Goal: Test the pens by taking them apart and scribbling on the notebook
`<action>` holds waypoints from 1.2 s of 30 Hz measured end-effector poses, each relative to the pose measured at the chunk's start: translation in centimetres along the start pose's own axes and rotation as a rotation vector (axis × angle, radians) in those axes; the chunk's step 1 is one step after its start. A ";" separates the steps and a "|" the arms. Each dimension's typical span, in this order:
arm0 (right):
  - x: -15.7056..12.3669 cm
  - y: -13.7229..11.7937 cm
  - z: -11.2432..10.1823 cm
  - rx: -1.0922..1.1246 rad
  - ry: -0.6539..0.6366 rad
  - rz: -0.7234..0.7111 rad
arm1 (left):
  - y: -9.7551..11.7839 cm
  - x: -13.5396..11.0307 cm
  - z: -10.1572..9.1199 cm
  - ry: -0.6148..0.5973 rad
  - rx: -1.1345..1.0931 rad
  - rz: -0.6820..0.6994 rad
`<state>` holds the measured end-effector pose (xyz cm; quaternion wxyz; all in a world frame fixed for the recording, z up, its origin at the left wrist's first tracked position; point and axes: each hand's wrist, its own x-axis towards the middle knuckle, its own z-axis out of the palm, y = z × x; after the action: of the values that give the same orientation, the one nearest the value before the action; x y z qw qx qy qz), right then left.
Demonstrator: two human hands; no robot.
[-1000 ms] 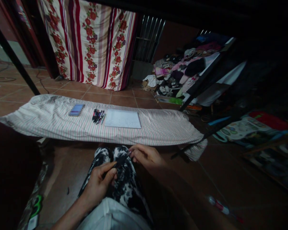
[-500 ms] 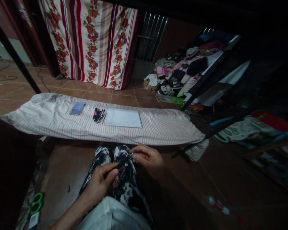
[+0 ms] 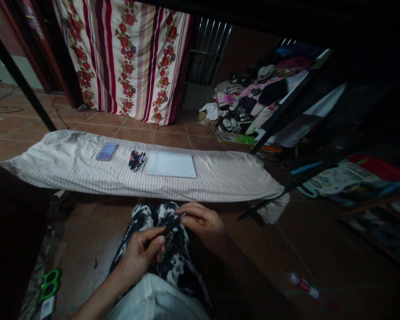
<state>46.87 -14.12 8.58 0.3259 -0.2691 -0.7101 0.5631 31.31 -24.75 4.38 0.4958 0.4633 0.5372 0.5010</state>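
Note:
Over my lap in black-and-white patterned trousers, both hands hold a dark pen (image 3: 172, 224). My left hand (image 3: 140, 254) is closed around the pen's lower end. My right hand (image 3: 200, 220) pinches its upper tip with thumb and fingers. In front of my knees stands a low board covered in striped cloth (image 3: 220, 180). On it lie a spiral notebook (image 3: 171, 164), a bunch of pens (image 3: 137, 160) and a blue phone (image 3: 107, 151).
A floral striped curtain (image 3: 133, 58) hangs at the back. A heap of clothes (image 3: 253, 102) lies at the back right beside a dark frame. Green scissors (image 3: 48, 284) lie on the floor at the lower left, a small bottle (image 3: 303, 286) at the lower right.
My hands stayed over my lap on the pen; the right hand's fingers shifted slightly at its tip. The view drifted a little.

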 end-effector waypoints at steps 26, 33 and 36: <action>0.0 -0.2 0.4 0.219 0.072 0.204 | 0.2 0.1 0.3 0.022 -0.029 -0.006; 0.0 -0.1 1.0 0.238 0.100 0.226 | 0.0 0.0 0.1 0.015 -0.034 -0.014; -0.1 -0.2 1.0 0.293 0.079 0.225 | 0.3 0.0 0.1 -0.008 -0.116 -0.063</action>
<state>46.14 -14.86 8.62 0.3241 -0.3185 -0.5727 0.6823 31.44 -24.76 4.70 0.5396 0.4183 0.5196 0.5137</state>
